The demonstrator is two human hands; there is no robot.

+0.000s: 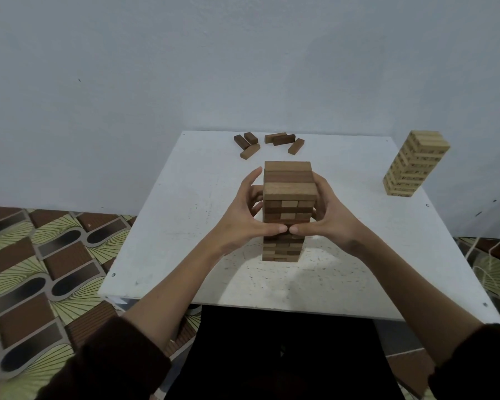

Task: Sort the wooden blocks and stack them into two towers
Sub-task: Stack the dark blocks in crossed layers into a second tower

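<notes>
A tall tower of dark brown wooden blocks [288, 183] stands in the middle of the white table [185, 203]. My left hand [247, 217] wraps its left side and my right hand [328, 217] wraps its right side, with both thumbs meeting on the near face about halfway up. The fingers behind the tower are partly hidden. A second tower of pale wooden blocks [414, 164] stands at the table's right edge. Several loose dark blocks [272, 142] lie scattered near the far edge.
The table stands against a plain pale wall. A patterned brown and green floor covering [41, 269] spreads to the left. Thin cords [485, 272] hang off to the right of the table. A dark area lies under the table's near edge.
</notes>
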